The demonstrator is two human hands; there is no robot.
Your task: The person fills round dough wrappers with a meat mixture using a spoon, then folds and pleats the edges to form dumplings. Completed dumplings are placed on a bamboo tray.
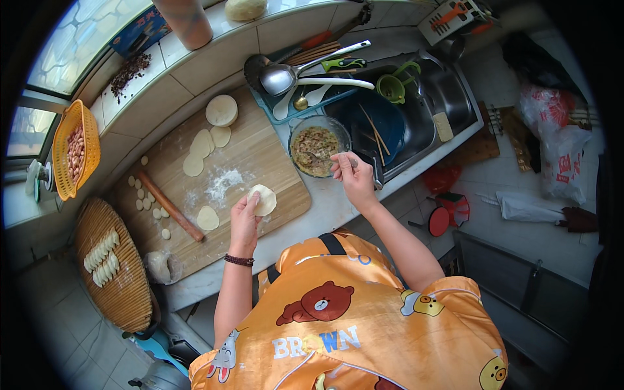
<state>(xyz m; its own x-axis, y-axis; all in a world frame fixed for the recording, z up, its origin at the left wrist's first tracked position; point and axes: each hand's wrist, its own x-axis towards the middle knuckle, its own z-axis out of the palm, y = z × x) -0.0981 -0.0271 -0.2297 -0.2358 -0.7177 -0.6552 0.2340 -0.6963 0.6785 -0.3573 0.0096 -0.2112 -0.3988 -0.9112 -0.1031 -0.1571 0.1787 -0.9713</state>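
Note:
A round dough wrapper [263,201] lies in my left hand [245,214], held between thumb and fingers over the front of the wooden board [273,165]. My right hand [353,178] grips the handle of a metal spoon [317,157], whose bowl end dips into minced filling [314,141] in a glass bowl [345,131]. On the board are several flat wrappers [208,218], a stack of wrappers or a small round container [222,110], loose flour [226,183], a wooden rolling pin [170,207] and several small dough pieces [166,234].
A woven tray [129,297] at the left bears rows of dumplings [102,258]. A plastic bag [163,267] sits at the board's corner. Behind the bowl, a blue rack [268,113] holds ladles and a knife. The steel sink [451,105] is at the right, and a yellow basket [92,141] of peanuts stands far left.

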